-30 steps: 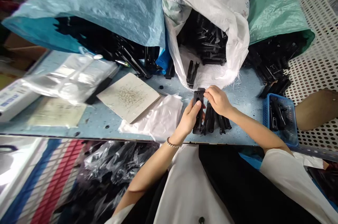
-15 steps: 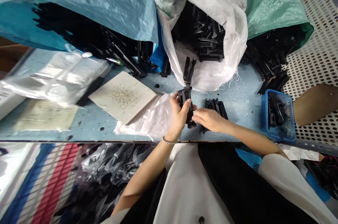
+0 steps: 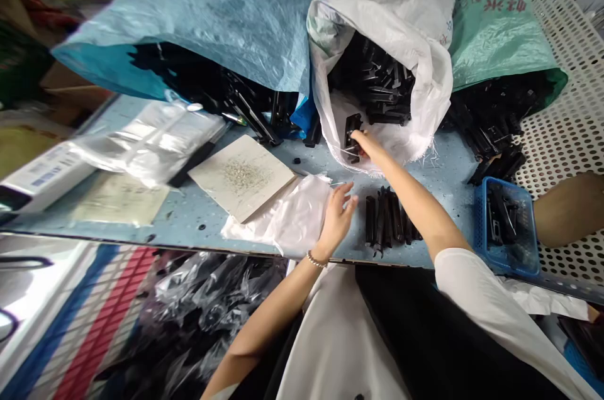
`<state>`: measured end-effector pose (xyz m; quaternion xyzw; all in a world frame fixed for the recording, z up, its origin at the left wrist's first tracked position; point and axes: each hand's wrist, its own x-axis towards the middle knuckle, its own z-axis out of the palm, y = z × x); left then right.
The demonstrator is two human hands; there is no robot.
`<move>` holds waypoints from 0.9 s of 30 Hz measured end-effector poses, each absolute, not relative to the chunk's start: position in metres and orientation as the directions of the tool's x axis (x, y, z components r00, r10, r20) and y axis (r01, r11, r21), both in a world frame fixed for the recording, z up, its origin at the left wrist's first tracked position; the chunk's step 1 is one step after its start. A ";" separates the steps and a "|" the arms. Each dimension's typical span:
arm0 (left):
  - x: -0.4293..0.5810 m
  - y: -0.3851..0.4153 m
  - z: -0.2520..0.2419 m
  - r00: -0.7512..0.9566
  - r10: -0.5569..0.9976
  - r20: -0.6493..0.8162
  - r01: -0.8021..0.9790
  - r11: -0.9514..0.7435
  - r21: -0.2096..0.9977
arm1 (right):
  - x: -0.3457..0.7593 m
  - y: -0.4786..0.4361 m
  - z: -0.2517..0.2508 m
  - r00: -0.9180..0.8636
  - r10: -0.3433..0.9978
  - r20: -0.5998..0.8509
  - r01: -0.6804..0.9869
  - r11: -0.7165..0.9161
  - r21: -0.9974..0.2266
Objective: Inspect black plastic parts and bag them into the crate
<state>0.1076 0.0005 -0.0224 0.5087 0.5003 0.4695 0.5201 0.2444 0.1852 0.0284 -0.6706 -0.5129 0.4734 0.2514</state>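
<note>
My right hand (image 3: 367,144) reaches into the mouth of the white woven sack (image 3: 425,92) and grips a black plastic part (image 3: 352,129) lying there. My left hand (image 3: 338,214) hovers over the blue table (image 3: 438,177) with fingers apart and nothing in it, beside a row of black parts (image 3: 387,222) lined up near the front edge. More black parts fill the sack behind.
A light blue sack (image 3: 212,22) and a green sack (image 3: 495,22) also spill black parts. A clear plastic bag (image 3: 287,214), a card with small springs (image 3: 241,175), stacked plastic bags (image 3: 151,139) and a blue basket (image 3: 507,224) lie on the table. White perforated panel (image 3: 566,129) at right.
My left hand has let go of the black part it held and it now lies in the row. My right hand has moved from the row up into the white sack.
</note>
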 end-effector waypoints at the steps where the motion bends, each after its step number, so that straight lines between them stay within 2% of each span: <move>1: 0.102 0.007 -0.016 0.031 0.997 -0.076 -0.087 0.078 0.993 | 0.250 0.175 0.031 -0.019 0.920 -0.392 0.293 -0.370 -0.882; 3: 0.096 0.021 -0.001 0.028 0.990 -0.141 -0.343 0.142 0.928 | 0.259 0.144 0.041 -0.127 0.916 -0.381 0.057 -0.377 -0.925; 5: 0.098 0.032 0.015 0.093 0.982 -0.164 -0.555 0.188 0.811 | 0.262 0.103 0.053 -0.280 0.922 -0.267 -0.005 -0.279 -0.960; 7: 0.102 0.036 0.030 0.169 0.969 -0.179 -0.632 0.246 0.735 | 0.265 0.062 0.068 -0.401 0.904 -0.147 0.136 -0.100 -0.986; 9: 0.104 0.033 0.041 0.197 0.954 -0.226 -0.606 0.300 0.737 | 0.270 0.033 0.082 -0.407 0.912 -0.054 0.389 0.120 -0.914; 12: 0.102 0.020 0.051 0.283 0.912 -0.298 -0.537 0.408 0.738 | 0.284 0.023 0.097 -0.305 0.930 0.203 0.672 0.361 -0.646; 14: 0.100 0.011 0.056 0.372 0.871 -0.321 -0.482 0.477 0.735 | 0.289 0.032 0.101 -0.340 0.886 0.317 0.751 0.458 -0.475; 16: 0.100 0.003 0.060 0.415 0.846 -0.334 -0.418 0.503 0.756 | 0.288 0.041 0.102 -0.418 0.854 0.308 0.757 0.516 -0.402; 17: 0.101 0.000 0.062 0.402 0.853 -0.334 -0.394 0.491 0.777 | 0.286 0.045 0.102 -0.433 0.857 0.279 0.745 0.515 -0.423; 19: 0.103 -0.004 0.065 0.335 0.885 -0.322 -0.368 0.438 0.820 | 0.279 0.047 0.102 -0.408 0.895 0.181 0.707 0.435 -0.558; 21: 0.102 -0.003 0.064 0.254 0.919 -0.300 -0.352 0.377 0.857 | 0.274 0.044 0.104 -0.366 0.930 0.041 0.635 0.282 -0.719; 23: 0.098 0.002 0.062 0.198 0.936 -0.291 -0.347 0.345 0.872 | 0.271 0.037 0.107 -0.389 0.918 -0.078 0.568 0.172 -0.805; 25: 0.093 0.008 0.060 0.165 0.941 -0.296 -0.356 0.337 0.872 | 0.270 0.027 0.108 -0.487 0.870 -0.077 0.559 0.243 -0.793; 27: 0.089 0.013 0.061 0.150 0.942 -0.300 -0.361 0.335 0.870 | 0.268 0.012 0.106 -0.600 0.800 -0.002 0.580 0.434 -0.689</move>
